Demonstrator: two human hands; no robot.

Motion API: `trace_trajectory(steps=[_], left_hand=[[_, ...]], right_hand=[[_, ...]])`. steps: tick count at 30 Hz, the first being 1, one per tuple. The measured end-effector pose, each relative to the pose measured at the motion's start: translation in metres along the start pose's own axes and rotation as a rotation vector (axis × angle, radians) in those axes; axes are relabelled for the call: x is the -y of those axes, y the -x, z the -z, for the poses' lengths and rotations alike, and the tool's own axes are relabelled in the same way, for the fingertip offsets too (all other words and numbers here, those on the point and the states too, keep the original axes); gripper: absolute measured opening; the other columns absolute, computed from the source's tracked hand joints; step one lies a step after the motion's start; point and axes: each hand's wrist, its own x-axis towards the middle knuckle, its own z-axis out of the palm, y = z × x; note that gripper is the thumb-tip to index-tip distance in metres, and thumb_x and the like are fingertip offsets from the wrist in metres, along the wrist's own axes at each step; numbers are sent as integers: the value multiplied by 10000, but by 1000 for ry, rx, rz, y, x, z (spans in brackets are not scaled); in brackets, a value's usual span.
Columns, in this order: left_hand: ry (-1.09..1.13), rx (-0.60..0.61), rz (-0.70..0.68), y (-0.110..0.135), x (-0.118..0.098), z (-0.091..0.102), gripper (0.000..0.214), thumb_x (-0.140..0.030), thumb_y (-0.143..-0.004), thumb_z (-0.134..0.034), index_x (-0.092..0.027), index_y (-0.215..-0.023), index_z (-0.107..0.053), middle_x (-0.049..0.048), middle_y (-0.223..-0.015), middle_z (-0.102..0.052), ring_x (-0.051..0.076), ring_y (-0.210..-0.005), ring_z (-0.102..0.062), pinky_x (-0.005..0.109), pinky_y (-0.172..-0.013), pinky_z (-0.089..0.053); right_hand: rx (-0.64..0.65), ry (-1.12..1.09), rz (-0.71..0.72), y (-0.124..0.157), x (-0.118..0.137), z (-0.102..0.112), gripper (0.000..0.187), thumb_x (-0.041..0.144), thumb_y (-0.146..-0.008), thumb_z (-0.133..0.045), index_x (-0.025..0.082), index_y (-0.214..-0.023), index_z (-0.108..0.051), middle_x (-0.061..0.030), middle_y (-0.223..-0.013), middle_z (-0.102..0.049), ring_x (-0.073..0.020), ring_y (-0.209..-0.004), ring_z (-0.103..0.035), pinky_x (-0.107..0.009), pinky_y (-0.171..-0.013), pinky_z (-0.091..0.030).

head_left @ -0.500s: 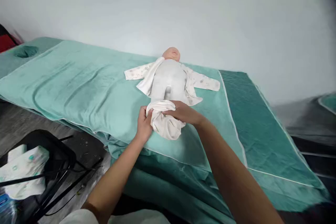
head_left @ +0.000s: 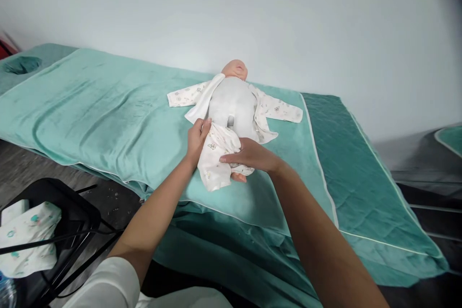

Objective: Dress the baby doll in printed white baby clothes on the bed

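Observation:
A baby doll [head_left: 233, 101] lies on its back on the green-covered bed, head toward the wall. Its white printed jacket [head_left: 279, 107] is spread open with both sleeves out to the sides. Around the doll's lower legs are white printed baby trousers [head_left: 215, 166], and a doll's foot [head_left: 238, 177] shows at the lower end. My left hand [head_left: 198, 138] pinches the upper left edge of the trousers beside the doll's thigh. My right hand [head_left: 252, 155] is closed over the trousers at the doll's other leg, thumb on top of the cloth.
The green bed cover [head_left: 108, 101] stretches left to a face hole [head_left: 22, 64]. A white wall [head_left: 231, 14] stands behind the bed. At lower left, a black chair [head_left: 77, 202] holds a printed white cloth item [head_left: 31, 238], with a clear bottle [head_left: 7, 293] nearby.
The bunched trousers have been drawn up the doll's legs and spread out, and a foot now shows. My left hand has moved up toward the doll's thigh.

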Motion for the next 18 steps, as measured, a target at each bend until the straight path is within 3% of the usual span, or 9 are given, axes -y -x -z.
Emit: trace_trajectory(steps=[4, 7, 10, 12, 15, 18], left_hand=[[-27, -2, 35, 2, 4, 0, 457, -559, -957, -475, -202, -685, -393, -48, -626, -393, 105, -629, -387, 248, -598, -324], [-43, -32, 38, 13, 6, 6, 379, -516, -966, -486, -198, -761, -477, -27, -708, -489, 119, -694, -461, 248, -660, -377], [-92, -189, -5, 37, 4, 17, 277, -470, -947, -549, -197, -904, -537, 22, -917, -561, 144, -859, -530, 262, -783, -429], [-109, -225, 32, 60, 0, 27, 280, -474, -953, -540, -199, -901, -535, 23, -921, -554, 149, -864, -526, 270, -798, -429], [-81, -22, 208, 94, -12, 41, 358, -514, -985, -451, -203, -820, -515, -12, -765, -513, 138, -733, -479, 270, -703, -389], [-29, 153, 343, 113, -24, 48, 370, -544, -964, -482, -207, -814, -500, -35, -703, -479, 127, -678, -453, 266, -652, -356]], right_hand=[[-27, 32, -23, -4, -3, 2, 422, 528, -673, -786, 175, -888, -704, -33, -797, -696, -210, -748, -611, -294, -649, -446], [-19, 14, -23, -9, -8, 4, 411, 512, -672, -788, 184, -907, -709, -29, -880, -716, -216, -800, -628, -291, -678, -457], [-32, 4, -4, -12, -12, 4, 387, 503, -704, -759, 177, -904, -703, -30, -874, -710, -211, -803, -623, -287, -679, -452], [-43, 10, 6, -13, -12, 3, 370, 506, -724, -739, 173, -876, -687, -25, -836, -694, -200, -776, -607, -283, -668, -440], [-59, 13, 8, -13, -12, 0, 362, 519, -748, -716, 173, -833, -654, -17, -797, -666, -183, -740, -580, -276, -650, -419], [-74, -10, 10, -12, -11, -2, 393, 549, -753, -705, 170, -828, -634, -12, -771, -644, -168, -701, -551, -274, -628, -403]])
